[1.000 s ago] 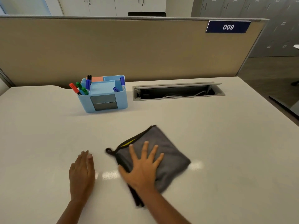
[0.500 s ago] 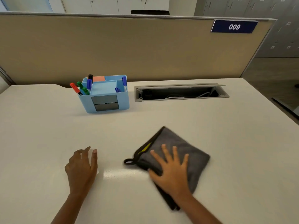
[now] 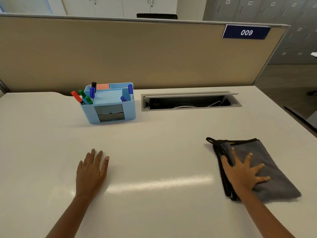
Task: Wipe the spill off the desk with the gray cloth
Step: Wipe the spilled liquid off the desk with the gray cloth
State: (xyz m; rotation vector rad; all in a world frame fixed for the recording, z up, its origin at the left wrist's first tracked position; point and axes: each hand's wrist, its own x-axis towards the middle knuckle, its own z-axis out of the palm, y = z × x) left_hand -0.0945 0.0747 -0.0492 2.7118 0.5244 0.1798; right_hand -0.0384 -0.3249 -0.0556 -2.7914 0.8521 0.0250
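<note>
The gray cloth [image 3: 276, 170], folded, with black edging and a small loop at its far left corner, lies on the white desk [image 3: 171, 134] at the right. My right hand [image 3: 243, 172] presses down on its left half with fingers spread, and a fold of cloth sits between thumb and forefinger. My left hand [image 3: 91, 172] rests flat on the bare desk at the left, holding nothing. Between the hands runs a shiny streak [image 3: 154, 183]; I cannot tell whether it is wet or a reflection.
A light blue desk organizer [image 3: 109, 109] with colored markers stands at the back left. An open cable tray [image 3: 188, 102] is set into the desk at the back. A beige partition [image 3: 137, 54] closes the far side. The desk's right edge [image 3: 291, 117] is near the cloth.
My right hand has slid the cloth well to the right across the desk, and the cloth has turned. My left hand stays flat in about the same place.
</note>
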